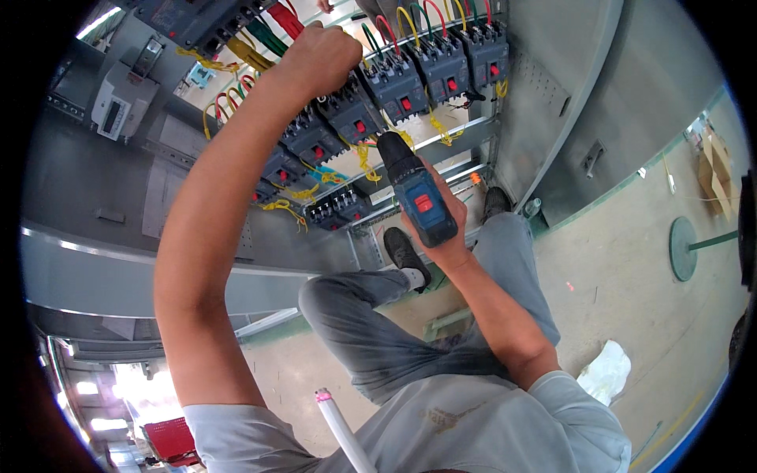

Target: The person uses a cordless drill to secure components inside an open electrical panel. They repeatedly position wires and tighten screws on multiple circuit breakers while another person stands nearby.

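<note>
My right hand is wrapped round a blue and black cordless drill, whose chuck points up and away at the breakers. A slim shaft runs from the chuck toward my left hand. That hand is closed over the top of the breaker row, and its fingertips are hidden, so what they grip cannot be seen. Just below it sits a dark circuit breaker with a red switch. More breakers continue to the right, with red, yellow and green wires looping from their tops.
Grey metal cabinet walls flank the breakers, and thin yellow wires dangle beneath. A larger breaker is at upper left. Behind the frame, part of another person shows. On the floor lie a white sheet and a green round-based stand.
</note>
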Motion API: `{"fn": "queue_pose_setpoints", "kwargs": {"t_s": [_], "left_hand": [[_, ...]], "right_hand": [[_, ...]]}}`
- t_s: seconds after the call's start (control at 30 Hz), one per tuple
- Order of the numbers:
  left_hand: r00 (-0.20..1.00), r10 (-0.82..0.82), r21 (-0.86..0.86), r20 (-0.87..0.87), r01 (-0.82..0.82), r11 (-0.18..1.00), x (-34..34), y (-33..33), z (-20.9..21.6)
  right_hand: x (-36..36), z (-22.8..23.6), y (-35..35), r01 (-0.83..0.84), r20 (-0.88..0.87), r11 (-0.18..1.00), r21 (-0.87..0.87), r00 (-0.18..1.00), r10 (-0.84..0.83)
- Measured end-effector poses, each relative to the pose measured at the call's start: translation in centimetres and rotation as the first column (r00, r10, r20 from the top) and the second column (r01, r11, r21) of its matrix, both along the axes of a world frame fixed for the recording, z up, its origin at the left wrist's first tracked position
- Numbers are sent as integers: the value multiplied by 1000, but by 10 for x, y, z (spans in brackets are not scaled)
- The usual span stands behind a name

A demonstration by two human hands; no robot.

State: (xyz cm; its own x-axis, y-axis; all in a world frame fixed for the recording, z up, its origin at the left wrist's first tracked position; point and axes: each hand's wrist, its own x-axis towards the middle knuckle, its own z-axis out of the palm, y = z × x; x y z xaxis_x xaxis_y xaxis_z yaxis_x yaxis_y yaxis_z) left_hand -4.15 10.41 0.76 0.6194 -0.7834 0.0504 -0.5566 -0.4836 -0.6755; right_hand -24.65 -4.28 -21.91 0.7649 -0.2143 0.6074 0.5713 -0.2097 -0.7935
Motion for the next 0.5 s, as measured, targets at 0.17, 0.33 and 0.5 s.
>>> {"fn": "queue_pose_setpoints", "kwargs": {"t_s": [0.17, 0.33, 0.5], "left_hand": [[1000, -18, 18, 16, 18, 1000, -1, -1, -4], [988, -154, 8, 12, 154, 988, 2, 7, -3], [994, -108, 18, -27, 109, 994, 0, 6, -3]], "right_hand": [[0, -3, -2, -63, -29, 996, 68, 997, 65], [3, 0, 0, -62, -64, 995, 75, 996, 67], [-4, 21, 1, -21, -43, 998, 51, 999, 23]]}}
